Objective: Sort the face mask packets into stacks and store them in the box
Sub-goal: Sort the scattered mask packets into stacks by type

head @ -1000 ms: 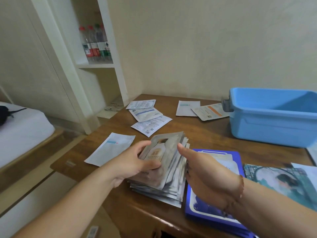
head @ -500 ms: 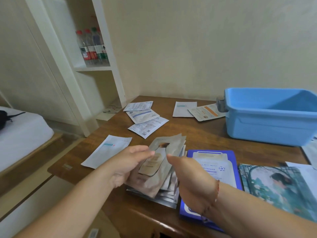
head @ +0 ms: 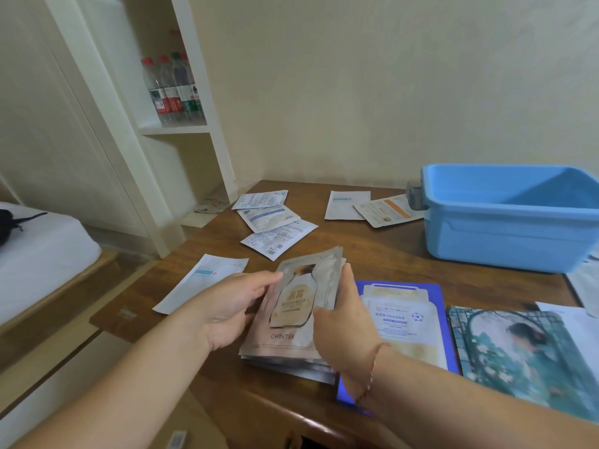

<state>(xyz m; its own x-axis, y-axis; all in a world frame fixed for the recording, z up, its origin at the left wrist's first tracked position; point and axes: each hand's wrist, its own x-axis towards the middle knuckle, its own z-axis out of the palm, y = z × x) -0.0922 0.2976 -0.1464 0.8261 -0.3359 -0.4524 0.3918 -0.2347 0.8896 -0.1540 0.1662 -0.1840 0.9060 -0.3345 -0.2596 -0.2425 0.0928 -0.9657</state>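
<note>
A stack of beige face mask packets [head: 293, 322] with a bottle picture lies near the front edge of the wooden table [head: 382, 254]. My left hand [head: 233, 303] holds the stack's left side, thumb on the top packet. My right hand [head: 343, 322] grips its right edge, fingers hidden behind the packets. A blue-bordered packet [head: 402, 319] lies just right of the stack, and a teal illustrated packet [head: 518, 354] beyond it. Loose white packets [head: 278, 236] lie further back. The blue plastic box [head: 509, 218] stands open at the back right.
A single white packet [head: 201, 286] lies at the table's left edge, two more [head: 366, 207] by the box's grey handle. A white shelf with water bottles [head: 171, 89] stands at the back left. A bed [head: 39, 254] is low on the left.
Both hands have squared the fanned beige packets into a neater stack; my right hand moved from above the pile to its right edge. The camera has shifted slightly.
</note>
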